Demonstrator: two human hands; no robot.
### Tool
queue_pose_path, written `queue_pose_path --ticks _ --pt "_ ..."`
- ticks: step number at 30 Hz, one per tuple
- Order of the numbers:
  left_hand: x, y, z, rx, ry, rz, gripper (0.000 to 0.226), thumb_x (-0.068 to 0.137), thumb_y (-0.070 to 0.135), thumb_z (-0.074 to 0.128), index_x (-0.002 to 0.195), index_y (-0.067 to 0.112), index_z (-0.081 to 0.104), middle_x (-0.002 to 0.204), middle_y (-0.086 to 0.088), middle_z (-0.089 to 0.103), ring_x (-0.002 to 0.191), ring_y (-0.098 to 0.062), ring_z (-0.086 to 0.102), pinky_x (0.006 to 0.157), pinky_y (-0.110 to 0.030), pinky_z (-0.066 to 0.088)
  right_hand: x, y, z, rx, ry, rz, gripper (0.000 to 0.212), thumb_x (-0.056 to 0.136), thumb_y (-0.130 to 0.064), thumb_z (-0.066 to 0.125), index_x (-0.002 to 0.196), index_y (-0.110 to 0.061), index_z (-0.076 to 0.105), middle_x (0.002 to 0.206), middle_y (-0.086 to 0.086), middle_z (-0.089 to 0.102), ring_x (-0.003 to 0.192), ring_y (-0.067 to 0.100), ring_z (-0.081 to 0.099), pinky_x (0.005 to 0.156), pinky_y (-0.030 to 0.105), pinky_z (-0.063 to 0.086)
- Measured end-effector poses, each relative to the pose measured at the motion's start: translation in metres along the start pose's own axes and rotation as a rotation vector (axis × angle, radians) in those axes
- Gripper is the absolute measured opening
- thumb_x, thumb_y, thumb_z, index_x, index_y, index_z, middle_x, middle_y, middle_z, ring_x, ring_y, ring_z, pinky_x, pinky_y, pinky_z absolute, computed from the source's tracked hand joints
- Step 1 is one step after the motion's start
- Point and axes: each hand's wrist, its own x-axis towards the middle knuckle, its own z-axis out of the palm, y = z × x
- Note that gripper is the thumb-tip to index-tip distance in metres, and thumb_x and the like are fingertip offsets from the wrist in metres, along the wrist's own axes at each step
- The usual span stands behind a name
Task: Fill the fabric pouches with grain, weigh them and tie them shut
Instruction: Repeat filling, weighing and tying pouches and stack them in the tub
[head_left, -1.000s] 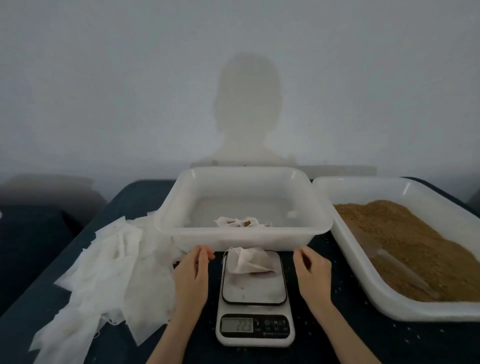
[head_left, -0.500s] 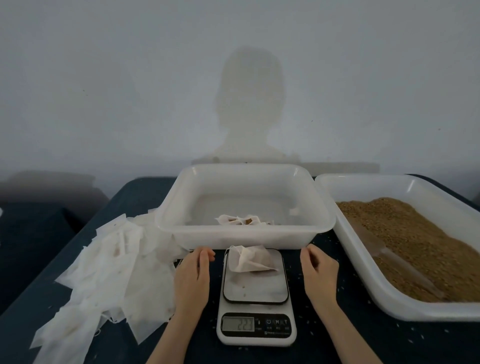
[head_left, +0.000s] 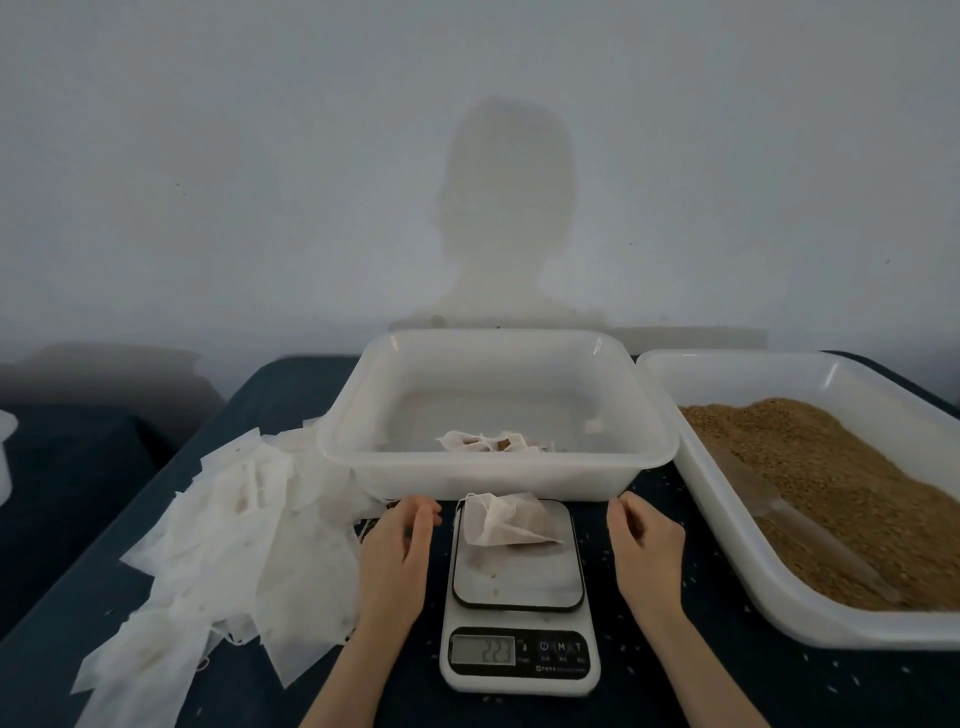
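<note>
So the dark table (head_left: 675, 691) takes up the whole lower part of the shot, and I'll use the scale (head_left: 519, 623) sitting near the front middle as my reference for everything; biggest thing on there is the white grain tub (head_left: 779, 587) off to the right of the scale, loaded with brown grain (head_left: 841, 467), and there's a clear scoop (head_left: 769, 499) lying half sunk in it; next up is the other white tub (head_left: 498, 478) directly behind the scale, its front wall just about over the scale's back edge, with a few filled pouches (head_left: 493, 442) lying on its floor; to the left of the scale there's a messy heap of empty pouches (head_left: 223, 545) fanned out flat over the table; the scale itself is white with a grey platform and the display reads something like 223, though it's a bit soft; the left hand (head_left: 397, 561) is resting palm down just left of the platform, fingers straight-ish and together, tips near the tub wall, holding nothing; the right hand (head_left: 647, 551) sits just right of the platform, fingers loosely curled in, also holding nothing; neither is touching the pouch (head_left: 506, 519), which is slumped on the back part of the platform with brown grain showing through and its neck crumpled open toward the left; loose grains (head_left: 691, 566) are scattered on the table around the scale
</note>
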Motion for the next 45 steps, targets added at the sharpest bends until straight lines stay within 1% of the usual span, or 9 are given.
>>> queue_pose_path --ticks 9,13,18,24,30,33,37,40,45 --pt "-0.002 0.009 -0.003 0.003 -0.077 0.048 0.026 0.080 0.054 0.041 0.094 0.041 0.058 0.081 0.016 0.064 0.077 -0.005 0.059 0.067 -0.031 0.051 0.000 -0.002 -0.001 0.005 -0.005 -0.011 0.040 0.092 -0.019 0.053 0.055 -0.023 0.038 0.048 -0.005 0.037 0.045 0.004 0.029 0.042 0.019 0.026" --pt "-0.003 0.021 -0.005 0.101 -0.153 0.176 0.039 0.077 0.053 0.050 0.110 0.034 0.060 0.087 0.025 0.059 0.086 0.003 0.055 0.072 -0.011 0.041 0.001 -0.001 0.000 0.002 -0.004 -0.003 0.037 0.091 -0.020 0.052 0.056 -0.020 0.038 0.048 -0.005 0.036 0.045 0.004 0.029 0.044 0.020 0.026" --pt "0.003 0.034 -0.001 0.218 -0.171 0.296 0.009 0.079 0.020 0.076 0.086 0.024 0.071 0.078 0.022 0.059 0.071 0.007 0.051 0.067 -0.009 0.038 0.001 -0.002 0.000 0.000 -0.014 0.013 0.039 0.090 -0.023 0.052 0.053 -0.025 0.039 0.047 -0.006 0.037 0.045 0.004 0.030 0.043 0.020 0.027" --pt "0.016 0.061 -0.003 0.249 -0.306 0.319 0.009 0.089 0.029 0.063 0.081 0.033 0.059 0.070 0.021 0.054 0.062 0.000 0.050 0.060 -0.010 0.039 0.002 -0.001 0.001 0.015 -0.033 0.045 0.039 0.092 -0.017 0.054 0.057 -0.016 0.039 0.047 -0.006 0.035 0.046 0.003 0.028 0.044 0.019 0.024" --pt "0.046 0.106 -0.004 -0.068 -0.430 0.130 0.020 0.091 0.018 0.060 0.076 0.031 0.060 0.070 0.015 0.061 0.062 0.006 0.055 0.058 -0.008 0.041 0.000 -0.003 0.000 0.010 -0.036 0.003 0.036 0.091 -0.018 0.053 0.056 -0.017 0.042 0.049 0.001 0.039 0.045 0.003 0.031 0.043 0.020 0.028" --pt "0.069 0.119 -0.005 -0.207 -0.359 0.004 0.016 0.092 0.013 0.058 0.080 0.022 0.063 0.067 0.009 0.062 0.051 0.005 0.053 0.049 -0.012 0.042 0.000 -0.002 0.001 -0.003 -0.036 -0.006 0.034 0.090 -0.020 0.053 0.057 -0.017 0.043 0.050 0.005 0.042 0.045 0.004 0.033 0.043 0.021 0.028" --pt "0.104 0.119 -0.009 -0.326 -0.108 -0.080 0.012 0.093 0.016 0.056 0.087 0.018 0.067 0.077 0.003 0.068 0.059 0.000 0.061 0.052 -0.013 0.048 0.001 -0.001 0.002 -0.029 -0.049 -0.002 0.034 0.090 -0.021 0.053 0.058 -0.016 0.043 0.051 0.007 0.044 0.044 0.004 0.033 0.043 0.022 0.028" --pt "0.122 0.101 -0.007 -0.165 0.001 -0.086 0.013 0.093 0.022 0.057 0.082 0.026 0.065 0.078 0.011 0.067 0.065 0.001 0.063 0.058 -0.013 0.048 0.002 0.000 0.002 -0.030 -0.055 0.004 0.035 0.090 -0.022 0.053 0.058 -0.016 0.042 0.054 0.011 0.044 0.045 0.004 0.032 0.044 0.024 0.028" --pt "0.129 0.058 0.000 0.521 -0.162 -0.200 0.017 0.091 0.026 0.052 0.081 0.022 0.065 0.078 0.004 0.063 0.071 -0.015 0.055 0.063 -0.026 0.039 0.002 0.000 0.002 -0.019 -0.063 0.018 0.038 0.090 -0.018 0.054 0.055 -0.015 0.041 0.049 0.005 0.041 0.044 0.004 0.032 0.043 0.020 0.026"
